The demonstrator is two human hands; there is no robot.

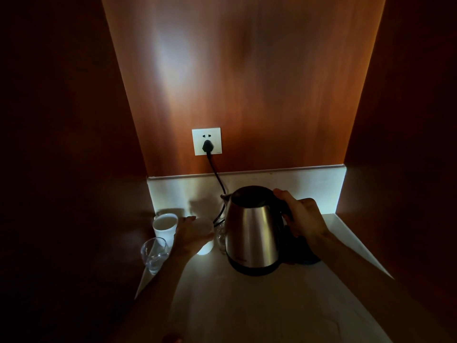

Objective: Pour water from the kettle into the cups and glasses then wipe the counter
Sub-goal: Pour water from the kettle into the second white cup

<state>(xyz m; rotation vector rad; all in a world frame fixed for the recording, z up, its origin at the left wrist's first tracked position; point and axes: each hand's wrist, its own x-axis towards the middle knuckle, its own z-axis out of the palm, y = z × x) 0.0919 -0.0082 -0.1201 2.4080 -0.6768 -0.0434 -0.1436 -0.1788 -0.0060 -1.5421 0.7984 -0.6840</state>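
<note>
On the pale counter (284, 305) in a dim wooden niche, the right hand (305, 216) grips the kettle (252, 231) handle — the left hand (191, 237) wraps a white cup (206, 240).

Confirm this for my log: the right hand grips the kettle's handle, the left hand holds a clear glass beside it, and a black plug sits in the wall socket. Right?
Not quite. The head view shows the left hand holding a white cup, not a clear glass. The right hand does grip the kettle handle, and the black plug is in the wall socket.
</note>
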